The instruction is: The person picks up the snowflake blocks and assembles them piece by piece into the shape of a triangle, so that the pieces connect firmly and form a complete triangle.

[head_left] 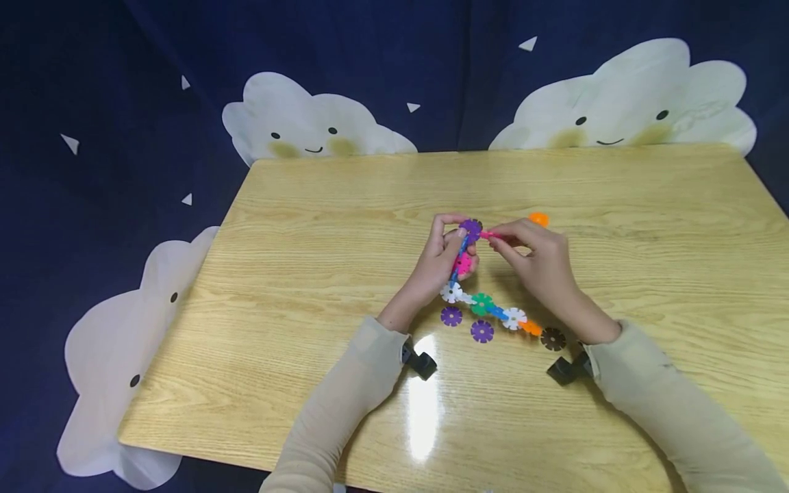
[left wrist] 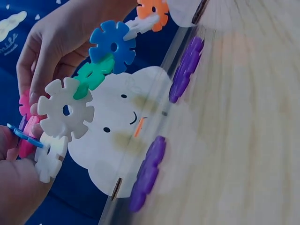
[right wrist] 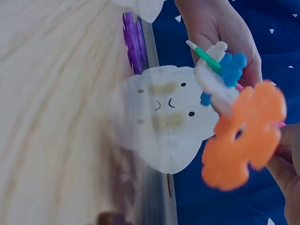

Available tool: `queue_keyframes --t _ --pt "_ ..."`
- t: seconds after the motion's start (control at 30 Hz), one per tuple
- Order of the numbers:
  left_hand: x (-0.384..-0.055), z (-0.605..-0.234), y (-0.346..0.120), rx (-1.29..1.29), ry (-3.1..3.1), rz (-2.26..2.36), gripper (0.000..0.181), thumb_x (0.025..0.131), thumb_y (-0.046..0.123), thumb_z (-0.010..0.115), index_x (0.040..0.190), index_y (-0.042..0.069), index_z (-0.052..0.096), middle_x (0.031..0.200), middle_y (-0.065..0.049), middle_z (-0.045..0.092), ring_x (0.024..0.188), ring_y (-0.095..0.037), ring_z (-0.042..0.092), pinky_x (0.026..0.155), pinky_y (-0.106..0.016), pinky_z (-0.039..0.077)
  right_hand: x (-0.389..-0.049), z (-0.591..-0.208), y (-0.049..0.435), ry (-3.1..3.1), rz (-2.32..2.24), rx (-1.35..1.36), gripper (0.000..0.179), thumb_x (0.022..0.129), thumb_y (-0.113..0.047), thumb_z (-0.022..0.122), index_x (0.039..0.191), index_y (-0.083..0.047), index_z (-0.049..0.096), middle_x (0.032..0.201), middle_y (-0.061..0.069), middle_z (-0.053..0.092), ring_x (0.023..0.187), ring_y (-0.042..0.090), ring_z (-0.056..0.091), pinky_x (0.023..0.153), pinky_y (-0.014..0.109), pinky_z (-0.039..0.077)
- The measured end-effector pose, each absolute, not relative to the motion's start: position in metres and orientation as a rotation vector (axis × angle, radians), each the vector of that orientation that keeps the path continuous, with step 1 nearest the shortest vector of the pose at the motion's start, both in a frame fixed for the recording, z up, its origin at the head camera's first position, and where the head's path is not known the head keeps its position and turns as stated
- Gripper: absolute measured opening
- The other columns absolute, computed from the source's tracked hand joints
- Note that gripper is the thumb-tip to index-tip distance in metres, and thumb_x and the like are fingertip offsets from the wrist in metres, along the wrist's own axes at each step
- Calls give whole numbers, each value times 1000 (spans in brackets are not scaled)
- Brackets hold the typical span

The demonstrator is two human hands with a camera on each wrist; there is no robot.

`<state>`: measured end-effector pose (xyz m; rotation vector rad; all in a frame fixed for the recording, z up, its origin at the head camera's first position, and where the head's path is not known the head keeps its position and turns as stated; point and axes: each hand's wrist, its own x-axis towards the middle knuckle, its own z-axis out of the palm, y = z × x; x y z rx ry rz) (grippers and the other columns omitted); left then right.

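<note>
My left hand (head_left: 434,270) grips one end of a chain of slotted flower-shaped discs, with a purple disc (head_left: 471,229), blue discs and a pink disc (head_left: 462,264) at its fingers. Between thumb and fingers my right hand (head_left: 542,260) pinches a pink disc (head_left: 488,235), edge-on against the purple one. Whether their slots are joined cannot be told. From the left hand the chain hangs through a white disc (left wrist: 66,110), a green disc (left wrist: 93,76) and a blue disc (left wrist: 112,47) to an orange disc (right wrist: 243,136).
Two loose purple discs (head_left: 451,315) (head_left: 482,331) lie on the wooden table (head_left: 308,274) below the chain. A brown disc (head_left: 553,339) is by the orange end. Beyond the right hand lies an orange piece (head_left: 539,219). Dark curtain and cloud cut-outs border the table.
</note>
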<state>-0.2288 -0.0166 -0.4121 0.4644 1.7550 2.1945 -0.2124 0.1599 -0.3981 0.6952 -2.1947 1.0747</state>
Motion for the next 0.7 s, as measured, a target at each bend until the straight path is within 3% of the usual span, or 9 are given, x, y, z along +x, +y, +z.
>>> queue_keyframes --t 0.1,0.27,0.53,0.6,0.63,0.7 --pt "-227 -412 -14 451 1740 2225 26 107 12 30 132 5 29 84 -10 52 60 -13 53 49 -16 43 -211 -398 160 -2156 934 764 16 78 7 76 93 0 74 83 13 74 70 21 68 65 13 52" --pt "-223 -411 -10 456 1746 2262 28 107 10 29 133 1 28 85 -7 51 60 -10 53 48 -16 43 -207 -397 158 -2101 801 845 20 77 12 72 95 2 74 77 15 72 65 25 67 57 33 55" --pt "-222 -412 -8 527 1748 2282 29 106 7 28 133 -3 27 87 -11 50 57 -7 52 47 -17 41 -206 -398 154 -2067 702 890 24 75 17 71 95 6 73 76 18 70 63 29 68 57 35 59" --pt "-223 -412 -9 536 1743 2279 28 107 8 28 132 -3 26 87 -11 50 57 -7 52 47 -17 41 -207 -398 155 -2086 701 906 21 78 13 70 97 5 73 79 19 71 67 30 69 61 35 60" --pt "-224 -412 -10 538 1743 2273 27 107 9 28 132 -2 26 87 -10 50 57 -7 51 47 -17 41 -208 -398 156 -2099 705 912 15 85 5 69 99 5 73 82 19 72 70 30 70 62 35 60" --pt "-225 -411 -11 517 1743 2263 26 108 12 26 131 1 26 86 -7 50 57 -8 51 48 -17 41 -210 -397 158 -2122 749 917 22 93 -13 66 105 5 71 89 20 73 73 30 71 64 34 61"
